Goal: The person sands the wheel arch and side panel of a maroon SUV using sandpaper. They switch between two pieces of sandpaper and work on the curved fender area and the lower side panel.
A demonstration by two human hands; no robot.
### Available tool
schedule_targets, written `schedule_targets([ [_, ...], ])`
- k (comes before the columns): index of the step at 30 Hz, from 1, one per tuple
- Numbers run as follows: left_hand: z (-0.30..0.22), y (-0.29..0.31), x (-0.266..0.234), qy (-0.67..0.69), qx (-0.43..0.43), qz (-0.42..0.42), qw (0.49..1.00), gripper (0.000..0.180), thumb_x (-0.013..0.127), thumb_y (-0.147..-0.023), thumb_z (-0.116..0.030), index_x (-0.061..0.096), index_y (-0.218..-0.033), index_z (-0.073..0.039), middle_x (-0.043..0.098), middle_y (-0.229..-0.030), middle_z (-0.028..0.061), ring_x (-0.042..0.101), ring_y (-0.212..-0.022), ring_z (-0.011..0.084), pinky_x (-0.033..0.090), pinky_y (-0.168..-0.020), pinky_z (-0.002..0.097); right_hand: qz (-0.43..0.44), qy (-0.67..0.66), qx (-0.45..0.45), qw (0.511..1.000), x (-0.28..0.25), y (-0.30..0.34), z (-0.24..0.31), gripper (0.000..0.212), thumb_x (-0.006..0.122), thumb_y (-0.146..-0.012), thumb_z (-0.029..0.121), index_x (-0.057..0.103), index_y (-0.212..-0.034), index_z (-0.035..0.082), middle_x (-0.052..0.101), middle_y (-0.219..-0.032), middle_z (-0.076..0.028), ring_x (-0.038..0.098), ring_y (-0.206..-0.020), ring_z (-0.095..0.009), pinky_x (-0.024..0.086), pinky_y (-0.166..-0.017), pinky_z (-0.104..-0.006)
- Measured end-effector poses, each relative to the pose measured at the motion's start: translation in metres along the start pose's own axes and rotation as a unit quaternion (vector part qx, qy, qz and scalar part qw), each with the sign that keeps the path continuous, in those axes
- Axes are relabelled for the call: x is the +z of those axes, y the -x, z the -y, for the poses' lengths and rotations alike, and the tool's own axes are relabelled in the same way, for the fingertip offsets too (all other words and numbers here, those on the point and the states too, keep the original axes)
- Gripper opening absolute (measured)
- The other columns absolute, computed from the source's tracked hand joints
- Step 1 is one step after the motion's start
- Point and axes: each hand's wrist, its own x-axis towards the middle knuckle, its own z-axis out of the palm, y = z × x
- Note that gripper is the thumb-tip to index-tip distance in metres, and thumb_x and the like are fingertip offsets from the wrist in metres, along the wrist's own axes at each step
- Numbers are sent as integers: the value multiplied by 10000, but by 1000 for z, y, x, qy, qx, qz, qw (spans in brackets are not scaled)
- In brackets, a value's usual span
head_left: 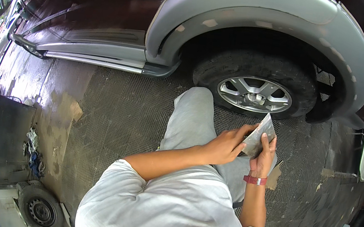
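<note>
left hand (226,145) near upright right hand (259,162)

metal plate (253,142): part-covered by right grip (263,155) | silver fender (252,1): top cut off | shirt (165,207): bottom cut off

No word, label, brand, number or sign can be read. On the silver wheel (254,98), any marking is too small to make out, as on the black tyre (212,74) around it and the red wristwatch (257,181) below it.
</note>
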Motion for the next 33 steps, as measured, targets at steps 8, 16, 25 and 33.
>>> schedule_targets([
  [8,18,4,-10,32,-153,105,982,585,692,-994,-161,446,-1486,38,721,-1161,272,716,-1070,403,552,-946,476,51,248,-85,964,14,1,29,381,741,-988,115,573,-1320,34,653,-1186,-24,597,-1132,-124,478,-1044,-308],
  [16,67,-5,-17,181,-284,128,933,588,678,-1057,-466,629,-1400,9,733,-1264,124,667,-1148,196,526,-1027,373,40,216,-71,973,15,-28,22,318,715,-1032,123,603,-1305,5,696,-1241,-54,635,-1132,-138,488,-1037,-315],
  [25,103,-10,-24,393,-215,15,894,901,775,-998,-433,284,-1657,-63,375,-1657,175,346,-1560,250,349,-1259,424,198,79,122,969,21,-31,-18,513,735,-1035,183,530,-1474,14,649,-1342,-51,607,-1216,-144,450,-1111,-325],
  [33,70,8,-28,196,-293,-102,930,461,698,-1061,-303,637,-1398,6,710,-1368,115,627,-1270,196,481,-1127,393,-67,147,46,986,16,-67,-8,535,732,-1045,267,544,-1467,-1,646,-1354,-112,625,-1205,-216,483,-1068,-350],
])
